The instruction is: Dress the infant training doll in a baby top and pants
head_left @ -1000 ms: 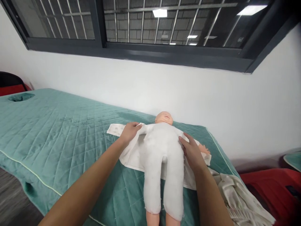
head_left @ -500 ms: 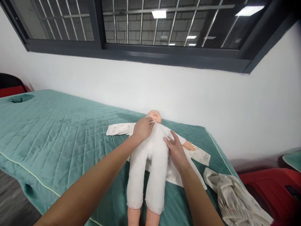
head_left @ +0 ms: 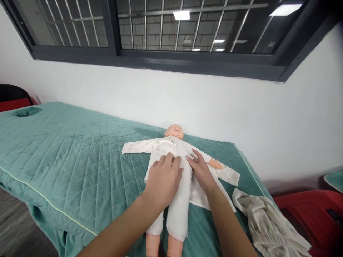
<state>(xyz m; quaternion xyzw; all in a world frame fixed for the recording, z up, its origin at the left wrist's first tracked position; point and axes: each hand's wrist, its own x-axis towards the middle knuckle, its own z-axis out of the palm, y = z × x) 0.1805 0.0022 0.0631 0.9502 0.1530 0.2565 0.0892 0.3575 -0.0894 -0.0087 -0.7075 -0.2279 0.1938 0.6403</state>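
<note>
Left hand point(head_left: 164, 180) curled over the printed white cloth shirt point(head_left: 162, 147) — grip unclear — the spread right hand point(head_left: 202, 172) seemingly steadies the white cloth-bodied doll point(head_left: 179, 210) beneath.

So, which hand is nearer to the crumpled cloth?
Right. The right hand is left of the cloth, by the doll; the left hand is farther left, over the doll's front.

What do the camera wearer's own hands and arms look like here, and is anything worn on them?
The left hand and right hand are ungloved. No ring, watch or bracelet shows, and no sleeve covers the visible forearms.
</note>
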